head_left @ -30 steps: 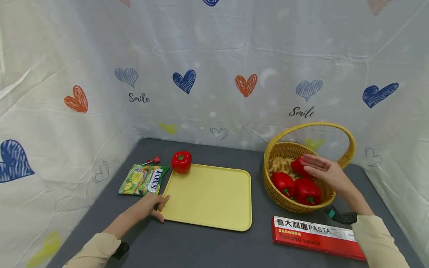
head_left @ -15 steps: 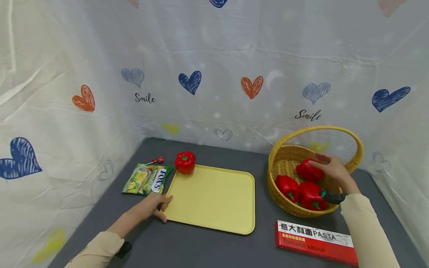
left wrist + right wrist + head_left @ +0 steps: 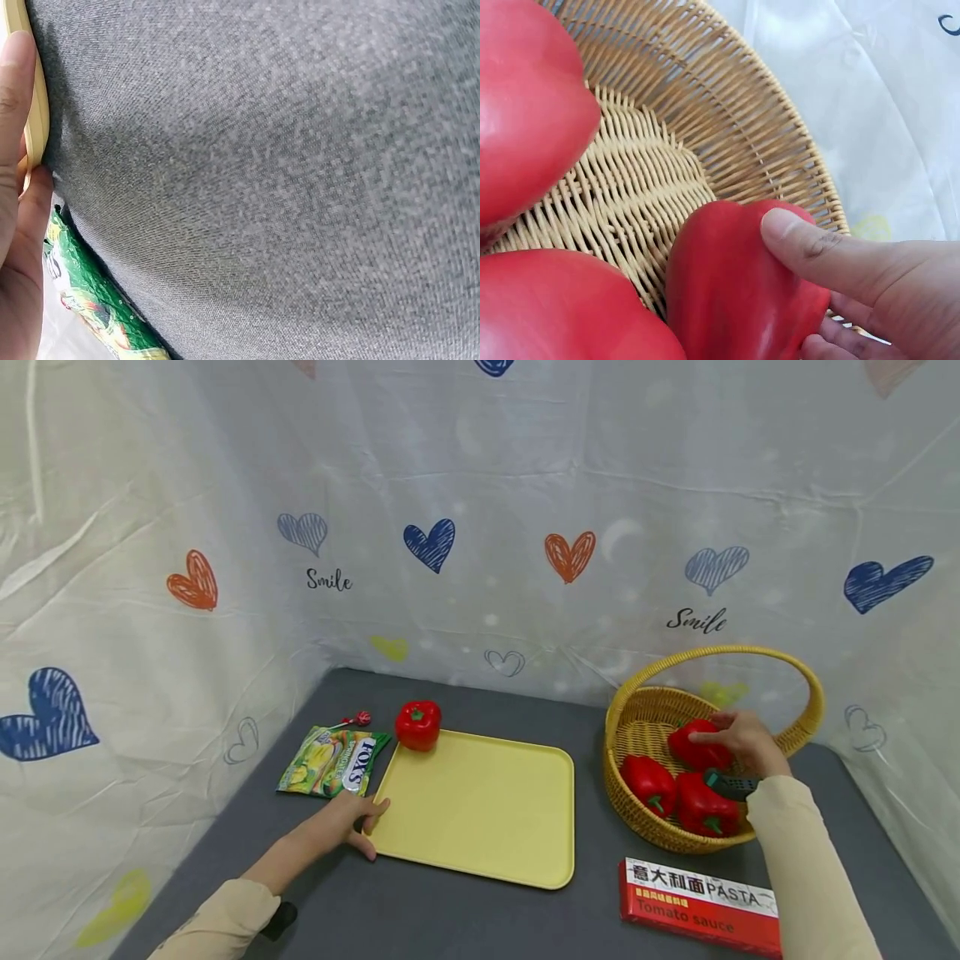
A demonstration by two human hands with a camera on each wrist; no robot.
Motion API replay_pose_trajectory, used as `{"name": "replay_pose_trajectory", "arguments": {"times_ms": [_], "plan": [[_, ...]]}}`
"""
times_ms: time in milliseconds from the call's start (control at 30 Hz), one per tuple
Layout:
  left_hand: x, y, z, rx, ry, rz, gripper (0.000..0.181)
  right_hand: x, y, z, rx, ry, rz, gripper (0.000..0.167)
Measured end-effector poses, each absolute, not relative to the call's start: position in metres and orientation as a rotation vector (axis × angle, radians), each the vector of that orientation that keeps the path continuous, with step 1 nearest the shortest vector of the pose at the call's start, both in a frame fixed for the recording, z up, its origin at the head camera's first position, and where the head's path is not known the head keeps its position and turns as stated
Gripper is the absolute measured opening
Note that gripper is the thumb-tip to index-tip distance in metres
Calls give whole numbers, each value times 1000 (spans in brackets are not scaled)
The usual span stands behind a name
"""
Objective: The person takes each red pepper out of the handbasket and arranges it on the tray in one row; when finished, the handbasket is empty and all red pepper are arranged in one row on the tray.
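Note:
My left hand [image 3: 341, 822] holds the left edge of a yellow tray [image 3: 480, 810]; in the left wrist view a thumb and fingers lie on either side of the tray's rim [image 3: 37, 127]. My right hand [image 3: 752, 745] reaches into a wicker basket [image 3: 626, 814] and grips a red bell pepper [image 3: 731, 277], its thumb on top and fingers at the far side. Two more red bell peppers [image 3: 647, 783] lie in front of it in the basket. Another red bell pepper [image 3: 417, 725] sits at the tray's back left corner.
A green FOX'S candy bag [image 3: 333, 762] lies left of the tray, with a lollipop [image 3: 362, 718] behind it. The red pasta box [image 3: 697, 910] lies before the basket, partly under the right sleeve. The basket's tall handle [image 3: 712, 650] arches over it. A printed curtain hangs behind.
The right hand has lowered onto the back pepper in the basket, its thumb and fingers closing round it. The left hand stays at the tray. The head view has shifted slightly.

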State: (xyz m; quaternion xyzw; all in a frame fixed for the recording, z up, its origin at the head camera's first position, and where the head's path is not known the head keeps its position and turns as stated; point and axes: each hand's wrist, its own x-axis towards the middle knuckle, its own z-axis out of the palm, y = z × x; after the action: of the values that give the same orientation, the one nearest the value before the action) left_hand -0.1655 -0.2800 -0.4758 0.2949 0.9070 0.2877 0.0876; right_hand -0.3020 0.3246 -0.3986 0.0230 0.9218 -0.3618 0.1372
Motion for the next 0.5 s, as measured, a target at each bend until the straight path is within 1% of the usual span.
{"name": "replay_pose_trajectory", "arguments": {"times_ms": [233,500], "plan": [[-164,-279,-476,864,2701,906,36,-300,324,-396,64,2670,-1039,86],[-161,-279,-476,840,2712,920,34,-293,325,-400,-25,2710,-1147,82]]}}
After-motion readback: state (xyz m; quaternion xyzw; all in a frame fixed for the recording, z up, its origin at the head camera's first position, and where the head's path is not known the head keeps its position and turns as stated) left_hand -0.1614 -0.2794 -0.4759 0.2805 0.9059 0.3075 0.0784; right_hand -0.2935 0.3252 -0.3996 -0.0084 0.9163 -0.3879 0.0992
